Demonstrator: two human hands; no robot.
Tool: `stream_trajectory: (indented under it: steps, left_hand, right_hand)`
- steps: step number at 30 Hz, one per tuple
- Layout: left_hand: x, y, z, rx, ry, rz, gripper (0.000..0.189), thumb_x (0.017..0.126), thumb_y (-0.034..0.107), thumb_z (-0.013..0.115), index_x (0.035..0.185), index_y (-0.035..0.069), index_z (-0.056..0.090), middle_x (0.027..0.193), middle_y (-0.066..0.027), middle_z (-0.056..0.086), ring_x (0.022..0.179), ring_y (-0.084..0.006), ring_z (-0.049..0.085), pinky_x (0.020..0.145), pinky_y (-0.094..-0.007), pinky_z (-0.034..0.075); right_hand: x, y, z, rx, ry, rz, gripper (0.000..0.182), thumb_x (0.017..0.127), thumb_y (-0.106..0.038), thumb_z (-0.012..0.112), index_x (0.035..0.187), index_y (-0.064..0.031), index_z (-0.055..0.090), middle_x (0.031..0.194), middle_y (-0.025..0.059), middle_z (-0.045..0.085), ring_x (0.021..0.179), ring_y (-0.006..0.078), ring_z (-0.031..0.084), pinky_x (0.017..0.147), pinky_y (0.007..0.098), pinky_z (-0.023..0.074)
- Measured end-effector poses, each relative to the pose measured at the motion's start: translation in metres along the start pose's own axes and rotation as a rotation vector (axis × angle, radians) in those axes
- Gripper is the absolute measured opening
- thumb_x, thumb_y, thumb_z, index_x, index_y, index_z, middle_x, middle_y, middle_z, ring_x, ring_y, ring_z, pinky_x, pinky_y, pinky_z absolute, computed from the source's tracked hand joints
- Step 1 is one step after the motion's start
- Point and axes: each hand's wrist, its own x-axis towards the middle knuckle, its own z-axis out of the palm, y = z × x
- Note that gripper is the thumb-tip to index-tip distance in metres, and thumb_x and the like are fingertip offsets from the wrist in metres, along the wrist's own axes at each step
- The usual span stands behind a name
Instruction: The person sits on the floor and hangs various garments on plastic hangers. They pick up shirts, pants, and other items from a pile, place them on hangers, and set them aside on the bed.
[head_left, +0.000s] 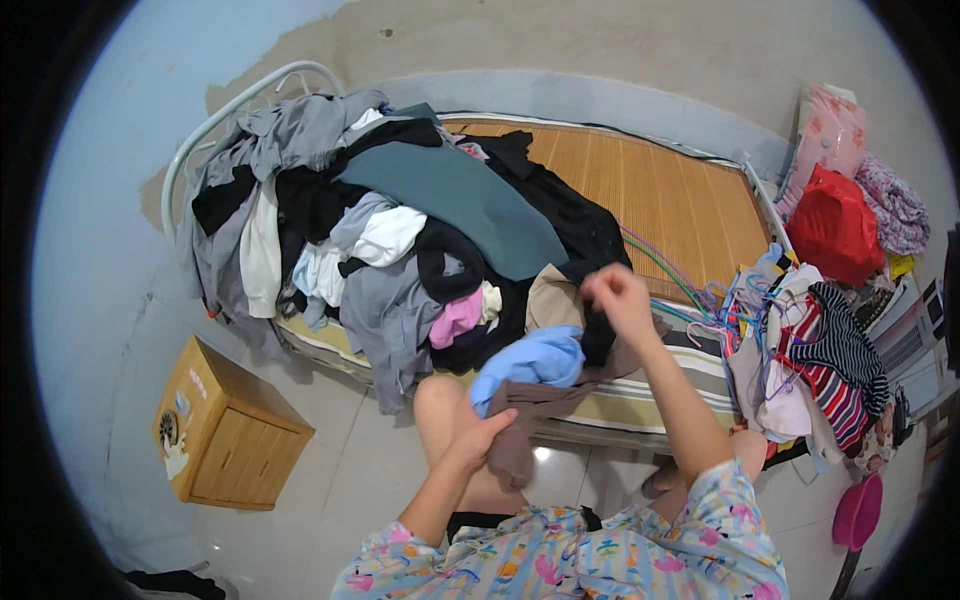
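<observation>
My left hand (478, 436) is closed around a brown cloth garment (529, 409), beside a bunched light blue cloth (534, 364) on the bed's near edge. My right hand (619, 296), slightly blurred, is raised above a beige cloth (553, 300) and black clothing, its fingers curled; whether it holds something small is unclear. A large heap of clothes covers the left part of the bed, with a teal garment (465, 202), a grey garment (394, 307), a pink cloth (456, 319) and a white cloth (390, 236) among black ones.
A bamboo mat (652, 199) lies on the bed. Plastic hangers (664, 266) and hung clothes (832, 360) are at the right, near a red bag (834, 225). A wooden cabinet (255, 457) stands on the floor at the left, a pink plastic basin (857, 512) at the lower right.
</observation>
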Motion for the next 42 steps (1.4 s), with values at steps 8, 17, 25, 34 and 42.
stream_trajectory:
  steps: [8,17,25,34,42]
  left_hand:
    - [0.002,0.037,-0.031,-0.080,0.370,0.543,0.055,0.082,0.008,0.075,0.131,-0.003,0.050,0.124,-0.0112,0.057,0.112,-0.0204,0.055,0.100,-0.0330,0.042]
    - [0.095,0.068,-0.016,0.125,0.514,0.698,0.067,0.085,0.014,0.076,0.138,-0.004,0.039,0.134,-0.0150,0.050,0.121,-0.0252,0.049,0.106,-0.0355,0.036]
    - [0.147,0.073,-0.063,0.185,0.640,0.738,0.070,0.083,0.012,0.076,0.141,-0.005,0.039,0.137,-0.0176,0.049,0.125,-0.0276,0.048,0.107,-0.0371,0.036]
    - [0.118,0.073,-0.012,0.661,0.614,0.800,0.091,0.076,0.020,0.082,0.151,0.008,0.031,0.147,-0.0321,0.028,0.132,-0.0453,0.038,0.111,-0.0460,0.033]
    - [0.099,0.041,0.059,1.239,0.370,0.756,0.116,0.056,0.046,0.092,0.153,0.027,0.031,0.152,-0.0415,0.008,0.139,-0.0566,0.023,0.110,-0.0581,0.028]
  right_hand:
    - [0.064,0.119,0.007,-0.826,0.009,0.196,0.045,0.079,-0.024,0.069,0.120,-0.0085,0.060,0.111,0.0232,0.064,0.108,0.0433,0.061,0.093,0.0490,0.0498]
    - [-0.035,-0.093,-0.097,0.063,0.281,-0.289,0.022,0.078,-0.003,0.051,0.092,0.0048,0.067,0.077,0.0036,0.064,0.074,0.0130,0.057,0.068,0.0272,0.0449]
    - [-0.233,0.018,-0.253,0.117,0.881,-0.316,0.032,0.100,-0.015,0.042,0.112,0.0045,0.065,0.108,0.0154,0.069,0.097,0.0249,0.066,0.092,0.0369,0.0505]
    - [-0.214,-0.004,-0.152,-0.280,0.260,0.370,0.060,0.081,-0.025,0.074,0.129,0.0021,0.052,0.105,0.0194,0.063,0.100,0.0317,0.061,0.093,0.0390,0.0472]
    - [-0.009,0.062,-0.042,-0.784,0.315,0.044,0.100,0.070,-0.041,0.083,0.146,-0.0006,0.033,0.149,0.0240,0.036,0.140,0.0391,0.033,0.113,0.0531,0.0307]
